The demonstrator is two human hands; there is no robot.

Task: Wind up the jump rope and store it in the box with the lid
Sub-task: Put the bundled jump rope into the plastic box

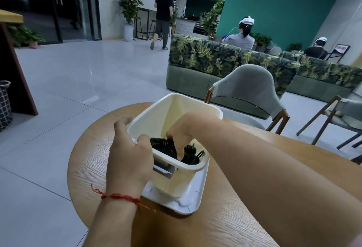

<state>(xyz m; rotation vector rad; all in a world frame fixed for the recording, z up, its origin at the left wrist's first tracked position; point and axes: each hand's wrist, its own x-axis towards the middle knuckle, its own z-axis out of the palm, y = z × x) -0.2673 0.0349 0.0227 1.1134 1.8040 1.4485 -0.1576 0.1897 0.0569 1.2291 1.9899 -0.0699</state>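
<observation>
- A cream plastic box point(174, 113), open at the top, sits tilted on a white plastic lid point(193, 194) that lies flat on the round wooden table point(225, 223).
- Inside the box, down at the bottom, lies the black jump rope point(164, 146), wound into a tight bundle, with its dark handles or ends bunched just beside it; which part is which is hard to make out in the shadow.
- The left hand point(130, 158), with a red string bracelet point(119, 196) at the wrist, holds the near-left wall of the box: the thumb hooks over the rim, the palm wraps the outside, a closed grip on the box.
- The right hand point(181, 131) reaches down into the box, fingers curled into the coiled rope; the grip looks closed on it, though the fingertips are buried among the loops.
- A grey upholstered chair point(248, 88) stands just beyond the table.
</observation>
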